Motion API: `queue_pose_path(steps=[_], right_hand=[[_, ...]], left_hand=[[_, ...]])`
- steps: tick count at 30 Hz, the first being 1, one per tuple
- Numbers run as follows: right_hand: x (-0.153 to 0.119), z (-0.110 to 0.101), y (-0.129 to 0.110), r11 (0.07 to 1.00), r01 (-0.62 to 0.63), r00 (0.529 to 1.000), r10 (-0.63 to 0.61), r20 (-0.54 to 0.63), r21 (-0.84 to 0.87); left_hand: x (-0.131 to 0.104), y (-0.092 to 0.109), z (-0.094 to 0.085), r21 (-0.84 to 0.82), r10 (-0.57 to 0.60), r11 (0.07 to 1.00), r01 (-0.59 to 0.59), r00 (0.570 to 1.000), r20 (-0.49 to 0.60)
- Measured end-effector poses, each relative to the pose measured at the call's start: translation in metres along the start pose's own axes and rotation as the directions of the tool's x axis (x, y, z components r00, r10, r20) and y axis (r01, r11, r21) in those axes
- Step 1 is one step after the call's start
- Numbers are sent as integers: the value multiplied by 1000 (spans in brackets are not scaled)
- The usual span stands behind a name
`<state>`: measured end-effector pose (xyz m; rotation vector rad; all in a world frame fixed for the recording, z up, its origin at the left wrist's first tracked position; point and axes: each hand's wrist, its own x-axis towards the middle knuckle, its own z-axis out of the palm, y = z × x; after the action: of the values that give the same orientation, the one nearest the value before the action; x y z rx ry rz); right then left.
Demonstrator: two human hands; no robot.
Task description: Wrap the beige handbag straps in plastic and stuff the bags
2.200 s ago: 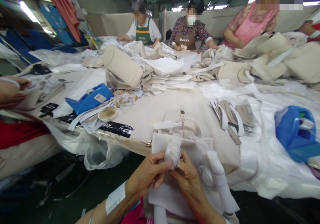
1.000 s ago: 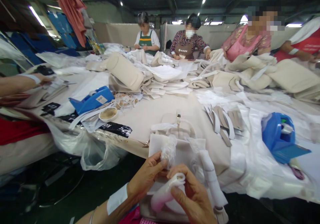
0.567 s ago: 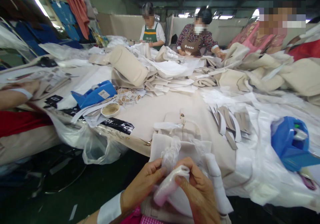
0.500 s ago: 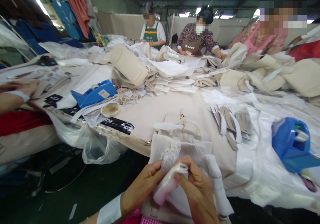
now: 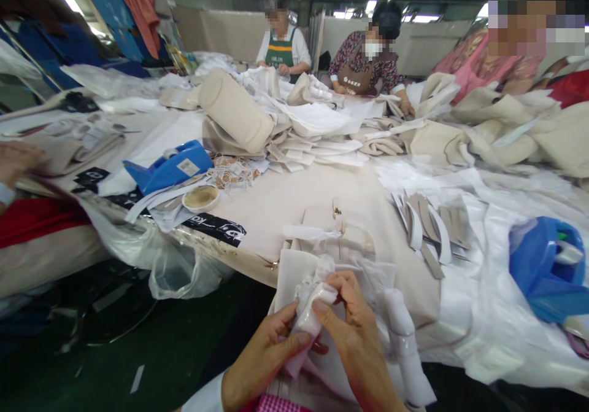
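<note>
Between my two hands is a roll of thin white foam wrap (image 5: 309, 318), a slim tube tilted up to the right. My left hand (image 5: 262, 353) pinches its lower left side with thumb and fingers. Higher up, my right hand (image 5: 356, 338) grips the roll's top end, thumb in front. Crumpled white wrap (image 5: 317, 272) sits just beyond the fingers, over a flat white sheet (image 5: 289, 271). To the right hangs another white-wrapped tube (image 5: 405, 338), bound in bands. Beige material in my lap lies partly hidden below. What is inside the roll does not show.
Blue tape dispensers stand left (image 5: 170, 166) and right (image 5: 545, 268). A small round dish (image 5: 201, 197) sits near string tags (image 5: 234, 172). Grey and white strips (image 5: 426, 228) lie right of centre. Beige bag pieces (image 5: 234, 111) heap up before several co-workers; a hand (image 5: 18, 160) shows far left.
My right hand has moved slightly up and left along the roll, and its top end is pressed in more compactly. My left hand stays at the lower side, and the view has shifted slightly.
</note>
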<state>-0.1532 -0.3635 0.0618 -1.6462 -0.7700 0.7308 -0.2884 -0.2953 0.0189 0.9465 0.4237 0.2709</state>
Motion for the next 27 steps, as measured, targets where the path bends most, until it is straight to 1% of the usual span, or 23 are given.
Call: queue_pose_path(steps=[3,5,8,10,12,14,16,18,21,23,25,27], right_hand=[[0,1,3,1000,0,1000,0,7,-12],[0,1,6,1000,-27,999,27,21,-8],[-6,-4,10,996,-59,998,58,25,64],[-14,-14,9,996,-13,1000,12,9,87],[-23,-28,4,996,65,998,-63,-29,55],[-30,-46,-2,993,116,989,-113,-96,25],[-33,-66,-5,992,123,979,-119,-165,14],[-31,-88,-2,995,103,959,-97,-265,8],[-21,-122,12,998,59,893,-48,-447,10],[-13,-145,25,999,39,845,-22,-534,20],[-4,-165,39,999,33,817,-24,-577,5],[8,-180,53,998,26,805,-55,-590,-57]], left_hand=[[1,-3,1,-59,-28,998,25,999,-40],[1,-4,1,-70,-47,997,43,997,-58],[1,-4,1,-37,-76,997,72,993,-95],[1,-3,2,5,-91,996,92,988,-122],[-1,-4,3,53,-85,994,93,987,-136],[-2,-5,4,103,-73,991,89,987,-145],[-3,-6,4,148,-72,984,96,984,-161],[-2,-6,4,180,-88,976,121,980,-181],[-1,-5,3,178,-126,971,161,973,-193],[-1,-3,2,162,-155,969,187,970,-188],[-1,-1,0,163,-166,966,199,967,-194],[-1,-1,-3,157,-178,963,217,957,-228]])
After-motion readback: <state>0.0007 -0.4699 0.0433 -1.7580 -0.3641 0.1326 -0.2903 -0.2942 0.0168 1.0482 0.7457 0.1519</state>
